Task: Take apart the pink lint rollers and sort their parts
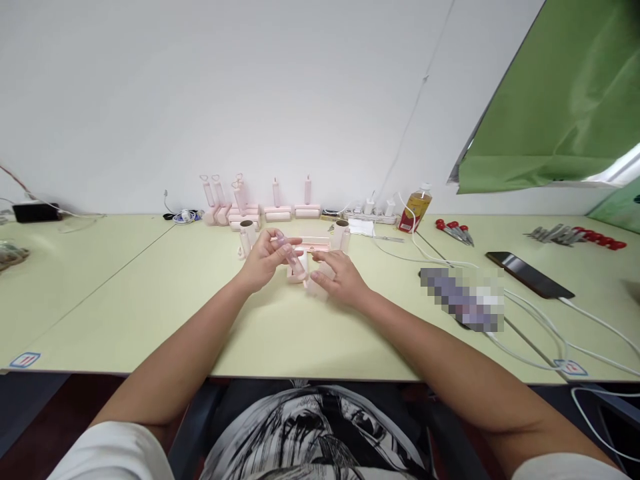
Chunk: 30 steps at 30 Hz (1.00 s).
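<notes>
My left hand (262, 261) is closed around a translucent pink, tube-shaped handle (292, 259), which slants down to the right. My right hand (345, 279) is just to the right of it, thumb and fingers apart, with nothing plainly gripped. Under and between the hands lie a small pale pink box-like part (297, 272) and a pale translucent piece (318, 288), partly hidden by the right fingers. Just beyond stands an open pink case (316, 243). Two upright rolls with brown cardboard cores flank it, a left roll (247, 235) and a right roll (341, 235).
Along the wall stand several pink lint rollers (278, 212) with upright handles. A power strip (373, 216), a drink bottle (415, 208) and scissors (389, 239) are at back right. Further right are red-tipped metal tools (454, 232), a phone (530, 275) and loose white cables (540, 313).
</notes>
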{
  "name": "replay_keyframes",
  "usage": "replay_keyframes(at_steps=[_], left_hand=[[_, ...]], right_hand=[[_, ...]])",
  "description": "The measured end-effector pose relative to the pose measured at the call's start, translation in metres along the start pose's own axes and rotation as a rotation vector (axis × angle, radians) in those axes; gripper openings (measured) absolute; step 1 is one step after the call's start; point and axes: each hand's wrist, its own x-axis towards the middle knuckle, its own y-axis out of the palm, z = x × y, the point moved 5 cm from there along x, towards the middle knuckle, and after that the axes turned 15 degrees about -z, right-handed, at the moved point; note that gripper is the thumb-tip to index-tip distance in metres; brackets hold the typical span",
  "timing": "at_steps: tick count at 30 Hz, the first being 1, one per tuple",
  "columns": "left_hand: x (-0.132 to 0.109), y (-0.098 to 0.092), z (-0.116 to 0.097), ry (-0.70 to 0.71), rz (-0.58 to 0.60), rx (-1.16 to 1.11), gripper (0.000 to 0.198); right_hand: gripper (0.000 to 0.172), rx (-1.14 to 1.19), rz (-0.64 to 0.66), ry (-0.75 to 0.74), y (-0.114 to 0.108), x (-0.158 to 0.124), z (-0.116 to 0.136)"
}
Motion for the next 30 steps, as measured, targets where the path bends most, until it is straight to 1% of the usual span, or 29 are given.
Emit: replay_keyframes(at_steps=[3, 6, 8, 10, 11, 13, 15, 16, 18, 19, 21, 24, 27, 30], left_hand=[[-0.002, 0.003, -0.003, -0.016, -0.079, -0.119, 0.052], [-0.001, 0.003, 0.001, -0.027, -0.133, -0.171, 0.056], [0.002, -0.001, 0.005, -0.015, -0.142, -0.131, 0.057], [0.005, -0.007, 0.007, 0.031, -0.121, -0.003, 0.056], [0.006, -0.010, 0.007, 0.069, -0.100, 0.106, 0.053], [0.006, -0.011, 0.006, 0.173, -0.016, 0.403, 0.041], [0.000, -0.004, 0.005, 0.307, 0.102, 0.716, 0.029], [-0.004, 0.001, 0.004, 0.375, 0.159, 0.842, 0.028], [-0.014, 0.014, 0.003, 0.492, 0.243, 1.010, 0.032], [-0.019, 0.021, 0.003, 0.534, 0.272, 1.061, 0.034], [-0.027, 0.032, 0.005, 0.570, 0.312, 1.107, 0.036], [-0.031, 0.037, 0.010, 0.529, 0.303, 1.106, 0.039], [-0.030, 0.036, 0.012, 0.455, 0.289, 1.058, 0.039], [-0.030, 0.038, 0.007, 0.418, 0.328, 0.887, 0.039]], right_hand=[[0.047, 0.184, 0.032, 0.082, 0.001, -0.002, 0.003], [0.040, 0.368, 0.098, 0.245, 0.007, -0.004, 0.001], [0.037, 0.486, 0.078, 0.375, 0.008, -0.003, -0.003], [0.036, 0.597, 0.004, 0.510, 0.006, -0.001, -0.008], [0.035, 0.643, -0.036, 0.573, 0.004, 0.000, -0.011], [0.034, 0.721, -0.086, 0.680, 0.000, 0.002, -0.014], [0.035, 0.787, -0.102, 0.752, -0.003, 0.003, -0.015], [0.036, 0.811, -0.099, 0.770, -0.003, 0.003, -0.014], [0.037, 0.827, -0.066, 0.777, -0.003, 0.003, -0.010], [0.036, 0.807, -0.039, 0.768, -0.003, 0.002, -0.008], [0.035, 0.712, 0.017, 0.732, -0.002, 0.001, -0.004], [0.034, 0.590, 0.072, 0.694, -0.004, 0.001, -0.002], [0.033, 0.616, 0.094, 0.675, -0.010, 0.004, 0.001], [0.033, 0.649, 0.112, 0.568, -0.018, 0.007, 0.007]])
